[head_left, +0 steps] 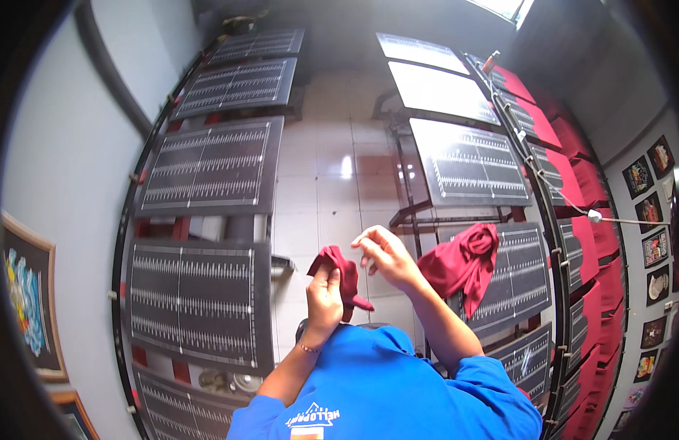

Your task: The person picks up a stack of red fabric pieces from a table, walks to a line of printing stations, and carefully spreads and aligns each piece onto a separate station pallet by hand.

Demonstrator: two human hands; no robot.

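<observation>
Gathered in my left hand [324, 299] is a small piece of maroon cloth [347, 286], its end hanging down in front of my blue shirt. My right hand [387, 257] is raised just to the right of it, apart from the cloth. Its fingers are bent into a pinch, and whatever they may hold is too small to make out. Beyond my right forearm, a larger bundle of maroon fabric [460, 264] lies twisted on a black board [526, 275] marked with white rulers.
Rows of black ruled boards [204, 169] on metal racks flank a tiled aisle [332, 154]. Red panels [566, 169] line the far side of the right rack, where a white cable [618, 219] hangs. Framed pictures [31, 301] hang on the left wall.
</observation>
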